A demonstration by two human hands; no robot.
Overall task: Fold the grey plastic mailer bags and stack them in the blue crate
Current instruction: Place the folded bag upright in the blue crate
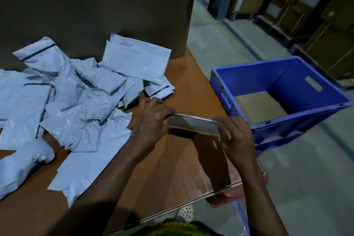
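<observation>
**Bag pinched at both ends, crate close by**

Left hand and right hand each grip one end of the grey bag, fingers and thumb curled round its short edges. It hangs taut and nearly edge-on above the table, clear of the wood. It looks narrowed to a strip; this angle does not show whether another fold is due. The crate sits just beside the table's right edge, near the right hand. No grey bags show on the part of its floor in view. A loose pile of crumpled bags lies on the table to the left, apart from the held one.

Tension seems to matter most for this step. Slick plastic tends to spring open once slack, so both pinches should stay firm. The edges should stay lined up while the ends come together or the crease is pressed. Trapped air would puff the fold, and smoothing the strip against the table first should flatten it. In the crate, the bag is best laid flat on the floor in a corner and released only when it rests there, so later bags stack squarely. Dropping it from a height would likely let it unfurl.
</observation>
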